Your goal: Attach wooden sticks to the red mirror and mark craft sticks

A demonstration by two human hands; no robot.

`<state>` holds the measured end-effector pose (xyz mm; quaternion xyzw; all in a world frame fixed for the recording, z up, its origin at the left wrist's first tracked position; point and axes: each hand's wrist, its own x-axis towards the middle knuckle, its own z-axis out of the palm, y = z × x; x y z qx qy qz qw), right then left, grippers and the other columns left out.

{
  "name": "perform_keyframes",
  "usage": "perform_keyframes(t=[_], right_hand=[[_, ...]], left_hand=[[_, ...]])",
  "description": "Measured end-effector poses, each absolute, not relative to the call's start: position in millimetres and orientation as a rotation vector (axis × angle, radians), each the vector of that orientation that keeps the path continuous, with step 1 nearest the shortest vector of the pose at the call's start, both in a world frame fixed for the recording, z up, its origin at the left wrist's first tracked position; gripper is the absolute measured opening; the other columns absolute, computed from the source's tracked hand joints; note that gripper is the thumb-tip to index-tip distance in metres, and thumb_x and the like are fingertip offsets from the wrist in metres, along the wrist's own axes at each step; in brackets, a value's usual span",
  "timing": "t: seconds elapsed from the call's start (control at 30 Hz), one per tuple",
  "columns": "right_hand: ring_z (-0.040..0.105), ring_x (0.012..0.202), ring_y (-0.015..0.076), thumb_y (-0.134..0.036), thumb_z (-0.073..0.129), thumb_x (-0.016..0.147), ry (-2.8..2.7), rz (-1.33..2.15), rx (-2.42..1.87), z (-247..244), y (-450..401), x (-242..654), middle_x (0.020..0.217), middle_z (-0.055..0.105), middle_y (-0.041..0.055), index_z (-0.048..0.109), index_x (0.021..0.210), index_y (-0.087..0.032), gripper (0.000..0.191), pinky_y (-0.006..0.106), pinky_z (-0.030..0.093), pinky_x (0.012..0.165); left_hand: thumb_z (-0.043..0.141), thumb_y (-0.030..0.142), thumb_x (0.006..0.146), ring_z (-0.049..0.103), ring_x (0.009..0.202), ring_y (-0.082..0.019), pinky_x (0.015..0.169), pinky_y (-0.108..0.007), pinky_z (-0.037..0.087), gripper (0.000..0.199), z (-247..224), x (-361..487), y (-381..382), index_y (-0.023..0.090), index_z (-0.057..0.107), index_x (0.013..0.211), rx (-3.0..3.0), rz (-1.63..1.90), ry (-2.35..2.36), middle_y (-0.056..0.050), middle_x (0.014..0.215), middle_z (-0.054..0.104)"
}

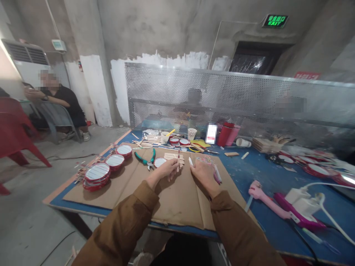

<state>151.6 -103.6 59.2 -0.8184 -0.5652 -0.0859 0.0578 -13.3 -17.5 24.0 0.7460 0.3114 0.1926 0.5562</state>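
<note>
Likely part-done: red-rimmed drums (114,161) at left, pale wooden sticks (169,156) loose.
Your left fingers (172,163) pinch thin brown stick (178,159); right fingers (194,169), white pen (190,161).

The place looks like a craft workshop, for the blue worktable (235,168) carries a cardboard sheet (172,207), green-handled pliers (149,163), flat wooden sticks (170,156) and red-rimmed round pieces (97,171), with a pink glue gun (270,201) and a purple power strip (308,221) on its right side. Behind the table stand a perforated metal screen (155,83) and a rough grey wall (155,27), patchily painted white, bearing a lit exit sign (274,21). Left of the table, a red plastic chair (19,136) and a seated person (69,95) occupy the bare grey floor (58,181).
</note>
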Motion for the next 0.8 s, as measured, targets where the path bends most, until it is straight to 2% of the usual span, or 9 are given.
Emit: perform_keyframes(t=[0.17,0.3,0.8], right_hand=[[0.071,0.088,0.0253,-0.037,0.046,0.097,-1.707,-0.352,-2.385,63.6,-107.5,146.4,0.092,0.076,0.0138,0.072,0.102,-0.018,0.033,0.030,0.042,0.068],[0.071,0.086,0.0240,-0.035,0.046,0.097,-1.737,-0.358,-2.365,65.3,-108.1,144.5,0.094,0.076,0.0137,0.072,0.102,-0.017,0.032,0.029,0.040,0.065],[0.069,0.084,0.0213,-0.031,0.045,0.098,-1.795,-0.337,-2.349,65.1,-106.9,145.6,0.095,0.075,0.0116,0.071,0.100,-0.018,0.028,0.028,0.035,0.063]], left_hand=[[0.045,0.043,0.095,0.043,0.029,-0.005,0.031,-0.014,0.033,0.028,27.4,-14.0,-19.9,0.020,0.042,0.080,1.732,0.452,0.729,0.010,0.046,0.046],[0.047,0.048,0.094,0.043,0.028,-0.005,0.031,-0.014,0.032,0.031,26.1,-14.0,-18.8,0.019,0.044,0.081,1.725,0.457,0.690,0.010,0.046,0.046],[0.039,0.039,0.097,0.043,0.029,-0.007,0.030,-0.017,0.033,0.025,25.7,-15.4,-19.6,0.021,0.041,0.080,1.769,0.448,0.689,0.009,0.048,0.046]])
